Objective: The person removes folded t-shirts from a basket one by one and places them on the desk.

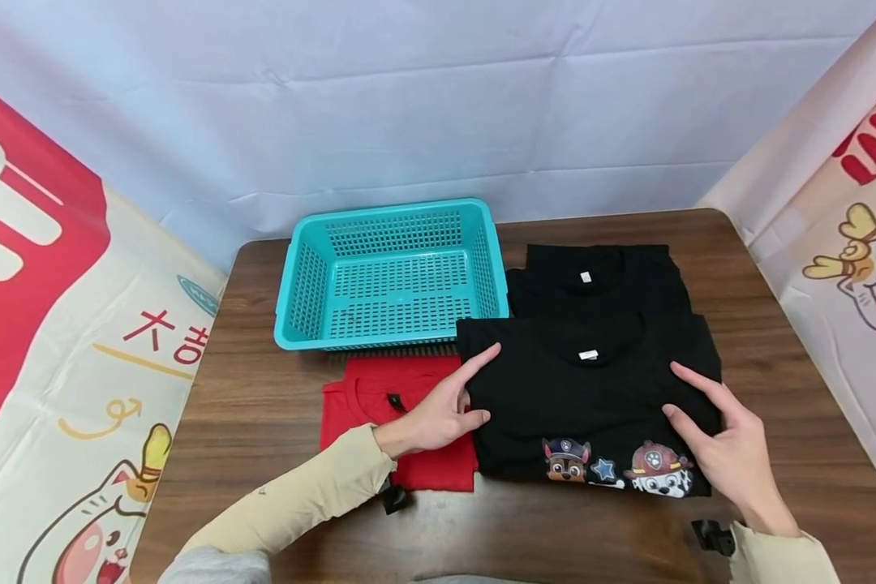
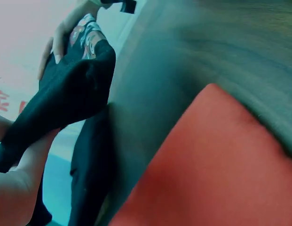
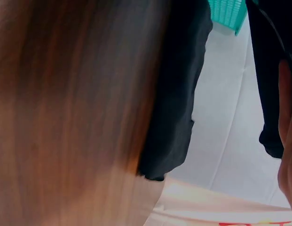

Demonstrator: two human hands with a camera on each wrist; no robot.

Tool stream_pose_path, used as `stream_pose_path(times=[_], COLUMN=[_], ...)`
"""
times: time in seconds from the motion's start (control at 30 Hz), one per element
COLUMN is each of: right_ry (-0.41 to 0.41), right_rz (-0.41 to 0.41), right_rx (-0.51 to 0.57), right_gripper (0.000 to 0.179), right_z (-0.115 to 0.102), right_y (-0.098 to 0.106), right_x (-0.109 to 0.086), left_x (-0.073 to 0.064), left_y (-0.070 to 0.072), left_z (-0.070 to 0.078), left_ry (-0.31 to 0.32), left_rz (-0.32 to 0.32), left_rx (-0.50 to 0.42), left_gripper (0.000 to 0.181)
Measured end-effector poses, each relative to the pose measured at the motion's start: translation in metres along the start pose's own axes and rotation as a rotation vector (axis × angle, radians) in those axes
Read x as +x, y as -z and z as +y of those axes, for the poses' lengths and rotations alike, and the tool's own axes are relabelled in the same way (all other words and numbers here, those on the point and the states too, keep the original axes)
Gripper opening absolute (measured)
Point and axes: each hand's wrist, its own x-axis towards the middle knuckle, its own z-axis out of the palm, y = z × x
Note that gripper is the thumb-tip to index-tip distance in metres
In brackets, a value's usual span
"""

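Observation:
Both hands hold a folded black T-shirt (image 1: 526, 397) with cartoon dogs printed near its front edge. My left hand (image 1: 441, 414) grips its left side, thumb and index finger on top. On the right side, my right hand (image 1: 733, 446) grips it the same way, the other fingers hidden beneath. In the left wrist view the held shirt (image 2: 66, 96) hangs raised above the table. Behind it lies another folded black T-shirt (image 1: 591, 272), partly covered in the head view. A folded red T-shirt (image 1: 434, 470) lies under my left forearm.
A turquoise plastic basket (image 1: 390, 212) with perforated walls stands at the back left of the wooden table (image 1: 255, 324). White cloth (image 1: 409, 97) hangs behind the table, and printed cloths (image 1: 139, 284) hang at both sides.

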Motion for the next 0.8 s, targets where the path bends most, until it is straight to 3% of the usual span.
stream_pose_path(times=[0.43, 0.63, 0.8], right_ry=[-0.048, -0.04, -0.043], right_rz=[-0.218, -0.262, -0.279], right_rx=[-0.062, -0.066, -0.086], right_gripper=[0.057, 0.057, 0.057], right_z=[0.024, 0.032, 0.035], right_y=[0.011, 0.012, 0.012], right_x=[-0.013, -0.018, -0.021], left_x=[0.001, 0.001, 0.002], left_y=[-0.02, -0.025, -0.03], left_z=[-0.017, -0.023, -0.024], left_ry=[0.084, 0.102, 0.158], left_rz=[-0.121, -0.127, -0.125], left_rx=[0.061, 0.082, 0.032], left_gripper=[0.087, 0.086, 0.087])
